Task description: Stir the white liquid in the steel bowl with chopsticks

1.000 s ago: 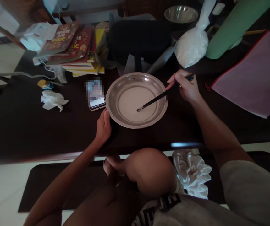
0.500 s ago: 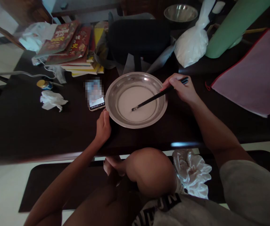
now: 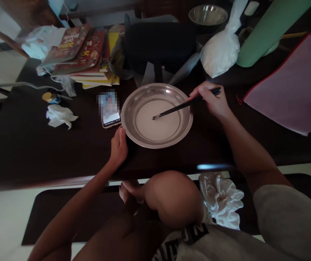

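Observation:
A wide metal basin (image 3: 129, 132) stands near the table's front edge, with a pale, whitish liquid (image 3: 155, 128) in its bottom. My left hand (image 3: 118, 145) grips the basin's left rim, thumb on the outside and the other fingers hidden beneath. Over the right rim, my right hand (image 3: 212, 99) is closed around dark chopsticks (image 3: 179, 107). Their tips, coated with something pale, reach into the liquid near its middle. Just left of the basin lies a phone (image 3: 112, 119) with its screen lit and partly blurred.
Books (image 3: 90, 54) are stacked at the back left, near a crumpled tissue (image 3: 60, 116) and a small jar (image 3: 51, 98). Behind the basin sits a black bag-like object (image 3: 159, 45). A tied bag of white powder (image 3: 220, 54), a green cylinder (image 3: 269, 34) and a pink cloth (image 3: 293, 87) lie right.
The chopstick tips have moved slightly away from me within the liquid. My right hand has shifted a little to the right; my left hand and the basin have stayed in place.

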A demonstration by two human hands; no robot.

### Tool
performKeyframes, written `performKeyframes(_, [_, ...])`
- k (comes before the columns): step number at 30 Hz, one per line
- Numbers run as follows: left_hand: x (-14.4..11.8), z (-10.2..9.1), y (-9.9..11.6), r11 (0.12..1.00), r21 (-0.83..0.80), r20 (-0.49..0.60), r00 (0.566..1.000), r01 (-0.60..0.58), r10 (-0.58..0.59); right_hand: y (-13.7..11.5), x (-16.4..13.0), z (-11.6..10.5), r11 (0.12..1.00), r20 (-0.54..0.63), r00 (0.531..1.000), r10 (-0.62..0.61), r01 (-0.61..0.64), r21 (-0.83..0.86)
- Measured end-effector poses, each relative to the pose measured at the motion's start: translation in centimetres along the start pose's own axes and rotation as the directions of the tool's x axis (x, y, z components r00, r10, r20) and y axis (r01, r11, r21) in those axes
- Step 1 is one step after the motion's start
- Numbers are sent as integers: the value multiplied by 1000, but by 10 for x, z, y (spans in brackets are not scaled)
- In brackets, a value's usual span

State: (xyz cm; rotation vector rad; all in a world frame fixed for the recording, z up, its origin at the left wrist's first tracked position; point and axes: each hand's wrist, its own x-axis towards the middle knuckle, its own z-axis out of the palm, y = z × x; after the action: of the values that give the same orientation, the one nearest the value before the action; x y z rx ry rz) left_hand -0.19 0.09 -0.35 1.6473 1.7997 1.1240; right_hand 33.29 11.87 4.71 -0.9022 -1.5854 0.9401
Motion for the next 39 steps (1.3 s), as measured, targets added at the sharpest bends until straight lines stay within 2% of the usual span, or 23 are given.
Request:
performKeyframes(3, [0, 0, 0, 1000, -8, 0, 1000, 5, -5, 2, 0, -1, 1000, -18, 1000, -10, 10, 9])
performKeyframes(8, [0, 0, 0, 1000, -12, 2, 1000, 9, -9, -1, -2, 2, 999, 99, 995, -29, 31, -17])
performKeyframes(14, [0, 0, 0, 1000, -4, 12, 1000, 11, -11, 1, 1, 0, 999, -23, 999, -28, 29, 37])
performKeyframes(19, [0, -1, 1, 1000, -6, 2, 1000, 8, -8, -4, -2, 3, 999, 58, 998, 33, -33, -3])
performKeyframes(25, [0, -1, 2, 1000, -1, 11, 1000, 8, -8, -5, 0, 2, 1000, -43, 999, 25, -25, 10])
performKeyframes(32, [0, 0, 2, 1000, 0, 11, 1000, 12, -12, -4, -3, 5, 1000, 53, 998, 17, -16, -20])
performKeyframes(37, [0, 0, 1, 1000, -8, 1, 1000, -4, 4, 1, 0, 2, 999, -34, 999, 7, -6, 32])
performKeyframes(39, [0, 0, 1, 1000, -2, 2, 1000, 4, -4, 1, 0, 3, 998, -18, 1000, 16, -15, 55])
